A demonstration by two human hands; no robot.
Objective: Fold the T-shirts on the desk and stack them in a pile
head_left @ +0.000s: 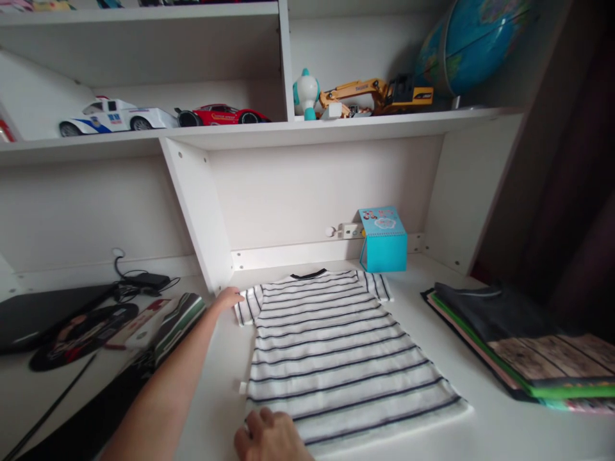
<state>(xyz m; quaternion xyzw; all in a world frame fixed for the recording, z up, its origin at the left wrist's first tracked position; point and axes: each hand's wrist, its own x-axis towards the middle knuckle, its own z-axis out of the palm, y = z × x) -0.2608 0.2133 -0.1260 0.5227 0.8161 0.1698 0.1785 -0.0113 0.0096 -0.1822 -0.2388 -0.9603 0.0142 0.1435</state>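
A white T-shirt with dark stripes lies spread flat on the white desk, its dark collar facing the back panel. My left hand reaches to the sleeve on the left and pinches its cuff edge. At the near left corner of the hem, my right hand is closed on the fabric, knuckles up; its fingertips are hidden. The sleeve on the right lies out flat near a blue desk calendar. A small white tag sticks out from the shirt's left side seam.
Folded clothes are stacked at the right. To the left lie a black laptop, a cabled adapter and a striped folded cloth. Above, the shelf holds toy vehicles and a globe. A socket is behind.
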